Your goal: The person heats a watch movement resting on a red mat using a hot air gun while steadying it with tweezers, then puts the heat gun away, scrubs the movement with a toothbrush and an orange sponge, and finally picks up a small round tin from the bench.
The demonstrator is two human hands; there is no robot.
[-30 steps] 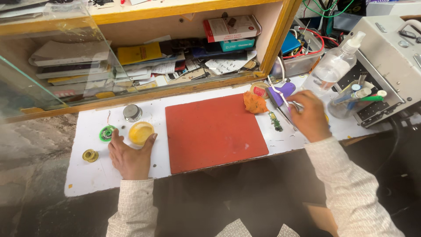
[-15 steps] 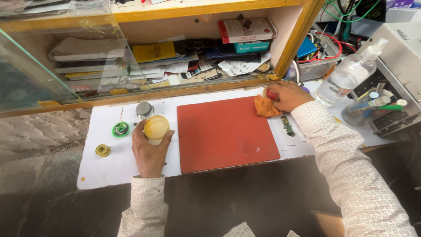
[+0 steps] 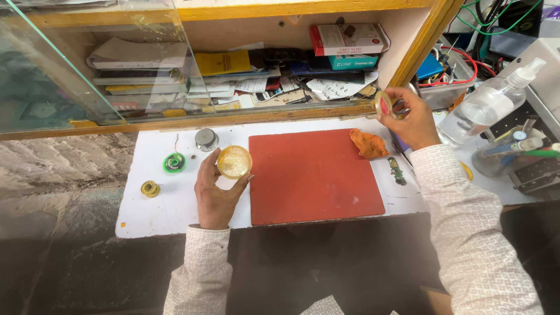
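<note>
Head view: the left hand (image 3: 217, 192) is closed around a small round yellow tin (image 3: 234, 161), fingers wrapped on its rim, holding it over the white surface (image 3: 175, 204) just beside the left edge of the red mat (image 3: 315, 175). The tin looks light and rigid, best gripped across its rim; its glossy filling seems soft or sticky, so it should stay level. The right hand (image 3: 408, 116) is raised near the back right corner of the surface, fingers pinched on a small round lid-like piece (image 3: 384, 104), thin and probably easy to drop. An orange cloth (image 3: 368, 143) lies on the mat's back right corner. What the piece truly is stays hard to make out, as fingers cover much of it. The shelf clutter behind the glass is hard to make out.
</note>
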